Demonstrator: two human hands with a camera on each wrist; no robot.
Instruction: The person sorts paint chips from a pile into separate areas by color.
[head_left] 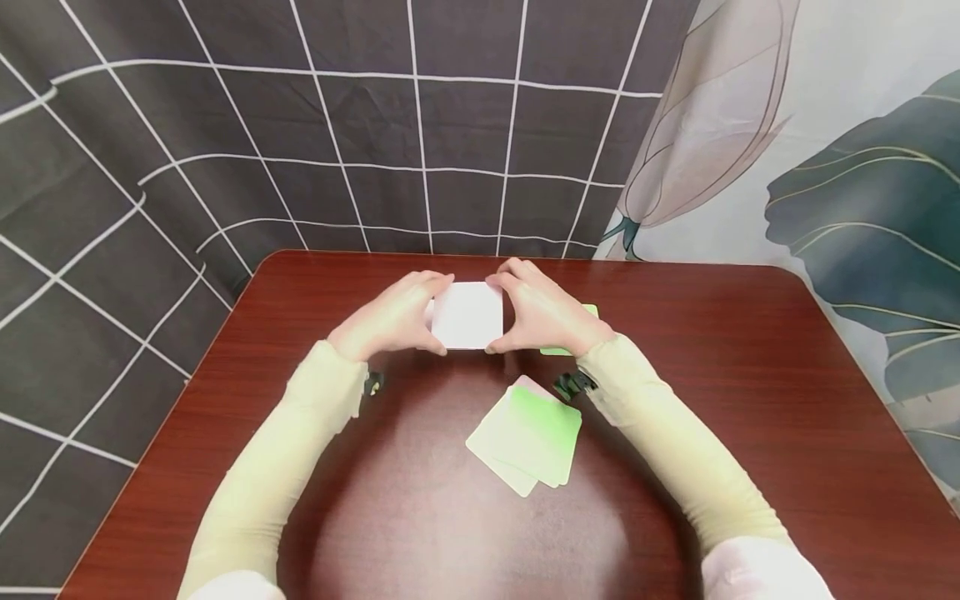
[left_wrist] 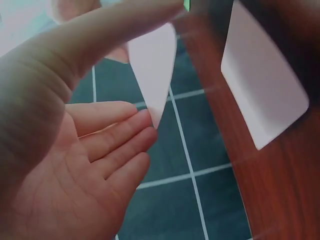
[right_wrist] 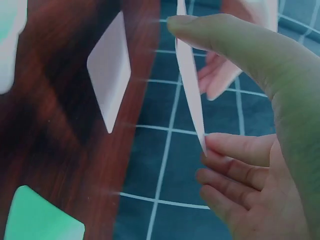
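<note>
A pale pinkish-white square card is held up over the far half of the table, between both hands. My left hand grips its left side, thumb at the near corner and fingers at the far one. On the opposite side my right hand holds it the same way, thumb and fingertips at the corners. Both wrist views show the held card nearly edge-on, clear of the table. Below it a second pale card lies on the tabletop, mostly hidden in the head view.
Several overlapping cards, the top one green, lie on the reddish-brown table nearer the body. Another green card shows partly behind the right hand. A dark grid-patterned cloth hangs behind the table, with a leaf-patterned curtain at the right.
</note>
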